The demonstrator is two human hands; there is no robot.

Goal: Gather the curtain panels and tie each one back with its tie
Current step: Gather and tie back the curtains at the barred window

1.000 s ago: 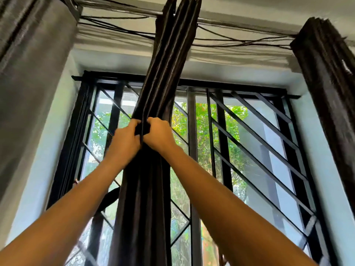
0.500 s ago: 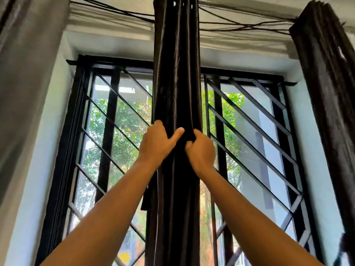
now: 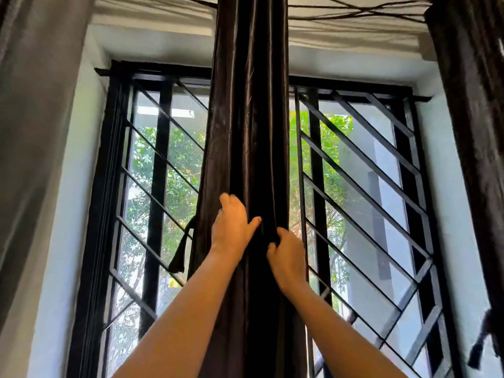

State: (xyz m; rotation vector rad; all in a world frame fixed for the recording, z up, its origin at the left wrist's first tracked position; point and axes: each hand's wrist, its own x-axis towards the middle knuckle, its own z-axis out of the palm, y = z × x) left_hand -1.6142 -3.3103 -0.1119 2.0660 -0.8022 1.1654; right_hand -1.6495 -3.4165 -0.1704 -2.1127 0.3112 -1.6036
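Grey curtain (image 3: 32,132) far left. Tie (image 3: 181,248) dangles loose beside the left hand (image 3: 231,227), whose fingers wrap the middle curtain (image 3: 245,118) at its edge, thumb across the front. Right hand (image 3: 286,257) pinches a fold. Cloth looks light, limp, slippery: grip the whole bundle. Window bars (image 3: 316,159) behind; dark curtain (image 3: 474,132) far right.

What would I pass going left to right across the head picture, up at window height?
grey curtain → left window bars → hanging tie → middle curtain → right window bars → right curtain
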